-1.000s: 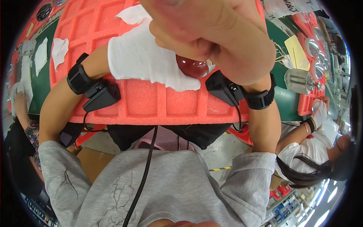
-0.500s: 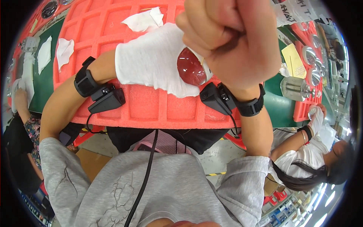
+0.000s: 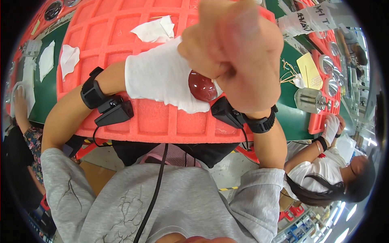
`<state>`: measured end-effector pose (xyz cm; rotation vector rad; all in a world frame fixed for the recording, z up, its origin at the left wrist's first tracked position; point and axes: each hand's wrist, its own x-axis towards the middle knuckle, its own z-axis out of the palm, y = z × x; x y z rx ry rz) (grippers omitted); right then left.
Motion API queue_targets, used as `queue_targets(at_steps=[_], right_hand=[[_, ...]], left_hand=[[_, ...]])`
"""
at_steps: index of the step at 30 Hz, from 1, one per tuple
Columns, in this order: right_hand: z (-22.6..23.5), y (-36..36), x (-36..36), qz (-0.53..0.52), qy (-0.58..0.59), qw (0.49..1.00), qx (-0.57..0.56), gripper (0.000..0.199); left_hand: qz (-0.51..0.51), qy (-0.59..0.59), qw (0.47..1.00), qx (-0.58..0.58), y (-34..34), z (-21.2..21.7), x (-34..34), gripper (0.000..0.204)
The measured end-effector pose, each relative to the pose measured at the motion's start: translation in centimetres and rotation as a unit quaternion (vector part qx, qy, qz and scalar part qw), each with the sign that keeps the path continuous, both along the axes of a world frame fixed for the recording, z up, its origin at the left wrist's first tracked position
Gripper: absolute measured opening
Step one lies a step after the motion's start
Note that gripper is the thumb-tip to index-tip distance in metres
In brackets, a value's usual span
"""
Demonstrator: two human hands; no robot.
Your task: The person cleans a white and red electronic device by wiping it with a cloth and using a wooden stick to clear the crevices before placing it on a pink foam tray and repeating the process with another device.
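Note:
My left hand [image 3: 156, 79], in a white glove, grips a round glossy lens [image 3: 201, 86] that looks dark red. The lens is held over the red foam tray [image 3: 156, 128], and the left fingers are mostly hidden behind my other hand. Bare and closed, my right hand [image 3: 251, 73] is very near the camera, in front of the lens and covering part of it. Its upper fingers are smeared by motion. Whatever those fingers pinch, if anything, is hidden.
White cloths [image 3: 155, 30] lie on the tray. Right of it, the green table [image 3: 289, 121] bears thin wooden sticks [image 3: 288, 75], yellow paper [image 3: 311, 71] and a clear bottle [image 3: 308, 100]. A co-worker's gloved hand [image 3: 331, 126] is at right, another person's hand [image 3: 19, 103] at left.
My right hand has shifted left and down in the picture, its fingers now blurred. My left hand keeps its grip on the lens. The right-hand co-worker's hands have moved.

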<state>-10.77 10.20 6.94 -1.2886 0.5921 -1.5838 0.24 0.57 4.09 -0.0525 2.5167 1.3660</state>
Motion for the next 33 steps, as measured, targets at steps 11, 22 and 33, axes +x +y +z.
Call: queue_targets(at_steps=[11,22,33], right_hand=[[-1.7,0.4,0.3,-0.031,0.028,0.999,-0.006,0.05],[1.8,0.7,-1.7,-0.019,-0.05,0.966,0.255,0.048],[-1.2,-0.3,-0.4,-0.067,0.196,0.978,0.022,0.029]], left_hand=[[0.047,0.032,0.998,-0.005,-0.3,-1.7,0.9,0.028],[0.056,0.176,0.98,0.073,0.5,-4.1,0.5,0.026],[0.082,0.092,0.987,0.103,0.2,-7.2,2.1,0.027]])
